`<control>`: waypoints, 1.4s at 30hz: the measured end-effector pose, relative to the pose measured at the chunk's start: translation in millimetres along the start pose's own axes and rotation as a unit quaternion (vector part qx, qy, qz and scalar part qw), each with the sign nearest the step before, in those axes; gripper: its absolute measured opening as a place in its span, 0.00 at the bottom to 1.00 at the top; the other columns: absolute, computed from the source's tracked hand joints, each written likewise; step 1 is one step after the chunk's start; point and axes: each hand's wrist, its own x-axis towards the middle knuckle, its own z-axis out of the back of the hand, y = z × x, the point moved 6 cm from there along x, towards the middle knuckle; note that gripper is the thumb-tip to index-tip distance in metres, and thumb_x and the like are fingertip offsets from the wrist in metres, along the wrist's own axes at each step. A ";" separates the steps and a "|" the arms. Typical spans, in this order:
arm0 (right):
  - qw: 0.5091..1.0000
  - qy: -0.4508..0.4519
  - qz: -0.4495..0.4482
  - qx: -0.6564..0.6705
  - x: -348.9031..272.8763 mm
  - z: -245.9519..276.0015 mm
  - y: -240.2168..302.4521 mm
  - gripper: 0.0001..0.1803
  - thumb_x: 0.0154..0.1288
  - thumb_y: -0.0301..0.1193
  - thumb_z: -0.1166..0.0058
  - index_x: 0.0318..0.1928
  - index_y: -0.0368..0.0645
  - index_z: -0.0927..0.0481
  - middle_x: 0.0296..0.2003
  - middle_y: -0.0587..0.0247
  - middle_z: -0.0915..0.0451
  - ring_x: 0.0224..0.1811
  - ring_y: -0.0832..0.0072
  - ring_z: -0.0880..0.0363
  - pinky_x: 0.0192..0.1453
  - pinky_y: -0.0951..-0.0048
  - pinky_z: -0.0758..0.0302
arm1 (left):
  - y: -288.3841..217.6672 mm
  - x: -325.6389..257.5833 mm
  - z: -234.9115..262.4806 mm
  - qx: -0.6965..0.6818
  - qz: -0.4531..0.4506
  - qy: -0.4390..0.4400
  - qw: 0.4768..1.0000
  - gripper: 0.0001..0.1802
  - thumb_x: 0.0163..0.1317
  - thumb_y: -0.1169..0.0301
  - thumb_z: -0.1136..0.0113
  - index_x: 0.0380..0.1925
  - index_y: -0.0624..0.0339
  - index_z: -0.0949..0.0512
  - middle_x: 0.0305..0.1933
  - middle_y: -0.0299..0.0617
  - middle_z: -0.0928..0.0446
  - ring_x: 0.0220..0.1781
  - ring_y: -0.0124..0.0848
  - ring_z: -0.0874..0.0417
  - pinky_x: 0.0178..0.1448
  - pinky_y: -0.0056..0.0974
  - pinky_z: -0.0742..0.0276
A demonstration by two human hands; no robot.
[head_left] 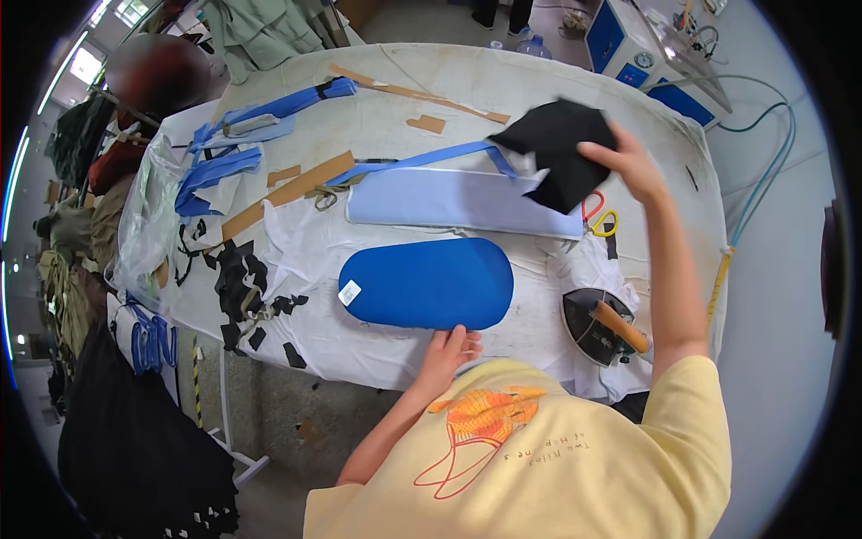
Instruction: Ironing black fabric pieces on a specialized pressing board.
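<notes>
Black fabric — in right hand

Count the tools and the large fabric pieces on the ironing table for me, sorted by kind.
Iron: 1
Scissors: 1
Dark blue oval pad: 1
Light blue fabric panel: 1
Black fabric piece, held up by the right hand: 1
Total: 5
The left hand rests at the pad's near edge.

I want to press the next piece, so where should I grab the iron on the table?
Grip the iron by its brown wooden handle, coming from above on the near right side. The handle runs along the top of the dark body, raised and tilted toward the table edge, so fingers can likely wrap it there. The right hand, now holding black cloth, is on that side.
</notes>
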 end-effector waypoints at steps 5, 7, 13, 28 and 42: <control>0.970 -0.169 0.005 0.176 -133.7 91.5 32.5 0.29 0.67 0.33 0.42 0.64 0.33 0.33 0.53 0.55 0.22 0.52 0.72 0.19 0.57 0.72 0.23 | 32.1 -35.2 48.3 0.222 0.022 0.047 0.974 0.12 0.71 0.65 0.42 0.43 0.64 0.23 0.38 0.38 0.19 0.35 0.23 0.21 0.42 0.30 0.23; 0.951 -0.214 0.008 0.222 -190.3 110.4 27.6 0.27 0.69 0.33 0.43 0.64 0.33 0.32 0.54 0.55 0.22 0.53 0.71 0.19 0.58 0.72 0.23 | 48.6 -47.9 68.0 0.293 0.040 0.039 0.955 0.11 0.69 0.65 0.39 0.39 0.64 0.20 0.35 0.37 0.18 0.34 0.21 0.22 0.40 0.28 0.24; 0.957 -0.212 -0.074 0.182 -290.4 65.0 36.7 0.26 0.63 0.25 0.39 0.61 0.36 0.30 0.51 0.57 0.19 0.52 0.69 0.19 0.59 0.66 0.22 | 83.7 -71.9 93.0 0.263 0.051 -0.013 0.963 0.19 0.72 0.58 0.45 0.26 0.61 0.24 0.25 0.34 0.24 0.28 0.21 0.27 0.35 0.31 0.29; 0.932 0.148 0.002 0.330 -211.8 -121.3 94.5 0.32 0.60 0.29 0.31 0.63 0.35 0.29 0.56 0.62 0.22 0.57 0.75 0.26 0.65 0.70 0.31 | 216.1 -46.0 101.9 0.220 0.004 -0.074 0.973 0.14 0.71 0.63 0.44 0.42 0.64 0.20 0.33 0.37 0.19 0.32 0.24 0.21 0.38 0.31 0.25; 0.843 0.467 -0.165 -0.212 -365.5 -108.9 -70.7 0.21 0.64 0.44 0.38 0.37 0.37 0.25 0.29 0.47 0.22 0.33 0.53 0.22 0.37 0.60 0.26 | 347.3 168.0 118.7 -0.131 -0.256 -0.086 0.954 0.27 0.70 0.66 0.48 0.68 0.59 0.36 0.70 0.48 0.34 0.72 0.45 0.34 0.73 0.49 0.36</control>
